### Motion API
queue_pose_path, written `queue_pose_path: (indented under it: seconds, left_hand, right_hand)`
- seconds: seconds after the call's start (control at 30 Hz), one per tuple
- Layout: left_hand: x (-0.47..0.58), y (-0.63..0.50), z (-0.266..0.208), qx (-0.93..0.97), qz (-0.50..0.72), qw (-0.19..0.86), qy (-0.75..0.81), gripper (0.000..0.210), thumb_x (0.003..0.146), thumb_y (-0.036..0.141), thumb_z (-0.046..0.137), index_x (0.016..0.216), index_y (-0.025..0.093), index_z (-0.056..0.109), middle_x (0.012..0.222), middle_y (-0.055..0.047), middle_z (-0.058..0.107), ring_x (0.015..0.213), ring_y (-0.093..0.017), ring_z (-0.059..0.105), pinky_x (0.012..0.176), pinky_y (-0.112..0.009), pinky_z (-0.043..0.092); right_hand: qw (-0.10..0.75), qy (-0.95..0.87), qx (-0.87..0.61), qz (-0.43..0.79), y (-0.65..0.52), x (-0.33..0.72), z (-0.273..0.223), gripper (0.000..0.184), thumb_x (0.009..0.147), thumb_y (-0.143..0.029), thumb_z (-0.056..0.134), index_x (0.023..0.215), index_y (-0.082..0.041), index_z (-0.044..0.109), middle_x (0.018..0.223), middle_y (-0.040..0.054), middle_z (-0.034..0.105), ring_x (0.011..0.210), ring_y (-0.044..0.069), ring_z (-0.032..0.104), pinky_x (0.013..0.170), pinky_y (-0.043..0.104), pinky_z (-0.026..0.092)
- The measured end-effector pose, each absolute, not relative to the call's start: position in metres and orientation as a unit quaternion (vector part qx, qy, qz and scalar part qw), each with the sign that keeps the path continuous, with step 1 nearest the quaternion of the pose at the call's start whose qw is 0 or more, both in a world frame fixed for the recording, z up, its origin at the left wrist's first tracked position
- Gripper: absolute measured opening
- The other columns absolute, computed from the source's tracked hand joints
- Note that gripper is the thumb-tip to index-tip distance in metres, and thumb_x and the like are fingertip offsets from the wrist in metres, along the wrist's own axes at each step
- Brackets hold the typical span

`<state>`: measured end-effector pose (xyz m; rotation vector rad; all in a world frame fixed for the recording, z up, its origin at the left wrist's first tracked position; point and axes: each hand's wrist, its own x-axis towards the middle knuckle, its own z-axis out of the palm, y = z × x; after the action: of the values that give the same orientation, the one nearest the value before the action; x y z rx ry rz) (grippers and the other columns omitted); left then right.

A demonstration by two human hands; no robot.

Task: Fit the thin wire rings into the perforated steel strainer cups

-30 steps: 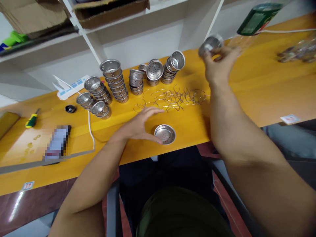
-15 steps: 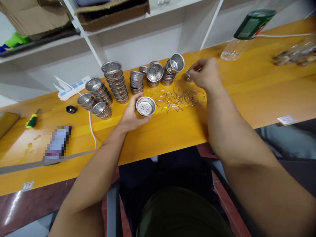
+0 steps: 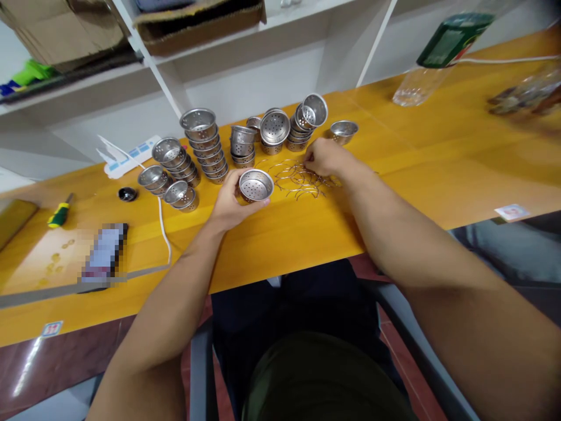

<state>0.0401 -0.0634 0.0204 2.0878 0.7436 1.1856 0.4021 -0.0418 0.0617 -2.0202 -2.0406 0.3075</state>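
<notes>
My left hand (image 3: 228,203) is wrapped round a small perforated metal strainer cup (image 3: 256,186), its open top facing up. Above the right part of a tangle of thin wire rings (image 3: 294,178), my right hand (image 3: 325,156) has its fingers bent and pressed together at the wires; whatever they pinch is hidden. A single strainer cup (image 3: 344,132) stands on the table just beyond that hand. Behind the hands are several stacks of similar cups, among them a tall stack (image 3: 205,146), a leaning stack (image 3: 175,161) and a stack with a tilted top cup (image 3: 302,131).
On the left lie a phone (image 3: 105,251), a screwdriver (image 3: 60,213), a round black piece (image 3: 127,194) and a white power strip (image 3: 131,156) with its cable. A plastic bottle (image 3: 438,58) stands at the back right. White shelving (image 3: 263,70) runs behind the table (image 3: 272,245).
My right hand has let go of the cup at the back right and moved left and nearer, down to the wire rings. My left hand still holds its cup, tilted slightly differently.
</notes>
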Motion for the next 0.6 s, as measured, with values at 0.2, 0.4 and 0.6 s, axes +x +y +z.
queue_pose_path:
  seconds: [0.2,0.4,0.6]
  left_hand:
    - [0.038,-0.064,0.026,0.785,0.466,0.28,0.296,0.09,0.076,0.068,0.121,0.145,0.028,0.081,0.146,-0.012,0.085,0.141,-0.036,0.082,0.131,-0.059,0.067]
    - [0.038,-0.062,0.025,0.769,0.491,0.287,0.292,0.089,0.081,0.07,0.119,0.144,0.027,0.075,0.143,-0.011,0.085,0.132,-0.034,0.085,0.123,-0.058,0.072]
    - [0.043,-0.055,0.008,0.753,0.506,0.326,0.266,0.11,0.079,0.079,0.119,0.162,0.033,0.062,0.158,-0.012,0.082,0.138,-0.034,0.088,0.117,-0.052,0.077]
  right_hand:
    - [0.138,-0.713,-0.68,0.107,-0.062,0.4,0.086,0.018,0.1,-0.008,0.084,0.092,-0.023,0.08,0.099,0.0103,0.087,0.092,0.03,0.079,0.085,0.041,0.062]
    - [0.275,-0.734,-0.584,0.209,-0.074,0.417,0.094,0.026,0.088,-0.007,0.091,0.109,-0.021,0.086,0.094,0.0065,0.082,0.089,0.028,0.075,0.087,0.044,0.058]
    - [0.416,-0.717,-0.499,0.253,-0.078,0.397,0.091,0.034,0.099,-0.058,0.101,0.097,-0.029,0.082,0.087,0.0057,0.074,0.084,0.029,0.065,0.083,0.048,0.057]
